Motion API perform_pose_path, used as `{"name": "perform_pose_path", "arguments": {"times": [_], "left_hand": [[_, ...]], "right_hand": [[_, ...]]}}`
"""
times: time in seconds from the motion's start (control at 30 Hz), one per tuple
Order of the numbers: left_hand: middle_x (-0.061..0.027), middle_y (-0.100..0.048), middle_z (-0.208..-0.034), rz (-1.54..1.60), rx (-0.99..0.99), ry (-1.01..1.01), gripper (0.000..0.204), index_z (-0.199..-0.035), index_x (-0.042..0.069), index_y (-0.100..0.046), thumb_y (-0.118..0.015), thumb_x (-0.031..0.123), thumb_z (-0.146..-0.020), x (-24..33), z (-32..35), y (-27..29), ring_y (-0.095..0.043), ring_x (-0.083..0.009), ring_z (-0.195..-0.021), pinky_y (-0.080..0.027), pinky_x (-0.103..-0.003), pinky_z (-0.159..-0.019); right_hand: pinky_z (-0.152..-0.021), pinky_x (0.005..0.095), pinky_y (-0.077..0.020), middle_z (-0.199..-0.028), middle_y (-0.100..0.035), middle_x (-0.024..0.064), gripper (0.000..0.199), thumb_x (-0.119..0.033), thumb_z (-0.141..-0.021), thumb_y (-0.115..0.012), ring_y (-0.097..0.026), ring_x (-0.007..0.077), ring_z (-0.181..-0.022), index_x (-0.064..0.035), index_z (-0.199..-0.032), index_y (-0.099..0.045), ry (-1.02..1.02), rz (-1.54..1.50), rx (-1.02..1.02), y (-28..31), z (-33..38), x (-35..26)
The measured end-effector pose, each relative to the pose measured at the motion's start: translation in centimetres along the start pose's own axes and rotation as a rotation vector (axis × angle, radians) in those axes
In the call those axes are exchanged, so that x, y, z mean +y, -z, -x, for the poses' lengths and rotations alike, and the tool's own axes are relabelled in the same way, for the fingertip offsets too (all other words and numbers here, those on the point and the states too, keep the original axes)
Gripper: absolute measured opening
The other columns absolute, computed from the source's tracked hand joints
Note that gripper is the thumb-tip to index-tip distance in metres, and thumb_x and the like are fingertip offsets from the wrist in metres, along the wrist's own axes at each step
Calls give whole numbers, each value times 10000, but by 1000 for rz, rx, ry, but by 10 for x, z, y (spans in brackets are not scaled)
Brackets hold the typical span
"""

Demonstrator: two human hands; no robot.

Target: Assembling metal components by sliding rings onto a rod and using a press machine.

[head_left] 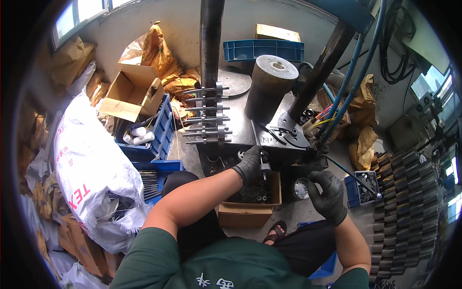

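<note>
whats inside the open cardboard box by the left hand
Small metal parts lie in the box. The left hand hides some of its far side; anything beneath the top parts is covered.

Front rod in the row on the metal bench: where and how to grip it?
I'd pinch the front rod's slim left end, coming from the left: it juts out past the thick collars, while the other rods crowd its far side.
</note>
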State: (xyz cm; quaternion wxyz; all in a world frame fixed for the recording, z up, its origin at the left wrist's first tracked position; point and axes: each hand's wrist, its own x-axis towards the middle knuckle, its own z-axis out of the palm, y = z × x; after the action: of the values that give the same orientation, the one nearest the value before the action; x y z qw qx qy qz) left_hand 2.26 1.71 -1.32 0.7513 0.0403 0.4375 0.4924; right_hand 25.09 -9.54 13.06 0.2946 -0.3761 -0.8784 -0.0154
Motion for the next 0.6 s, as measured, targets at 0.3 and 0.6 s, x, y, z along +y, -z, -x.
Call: {"name": "perform_pose_path", "arguments": {"times": [0.3,0.6], "left_hand": [[-15,-573,-744,-129,-134,156,220,-996,110,-598,-579,329,-979,-23,9,26,-585,-198,-638,-544,-391,-592],[-100,-638,-1065,-357,-296,91,305,-1212,36,-595,-658,194,-959,-28,43,32,-665,-222,-944,-597,-392,-817]], "right_hand": [[-831,445,-563,-980,-717,111,219,-203,-956,-629,-693,257,-893,-77,-1129,-676,-1191,-1618,321,-158,40,39],[-998,483,-530,-1231,-631,110,374,-372,-1031,-514,-623,277,-1142,-105,-1282,-591,-1524,-2065,-57,-166,23,-2]]}}
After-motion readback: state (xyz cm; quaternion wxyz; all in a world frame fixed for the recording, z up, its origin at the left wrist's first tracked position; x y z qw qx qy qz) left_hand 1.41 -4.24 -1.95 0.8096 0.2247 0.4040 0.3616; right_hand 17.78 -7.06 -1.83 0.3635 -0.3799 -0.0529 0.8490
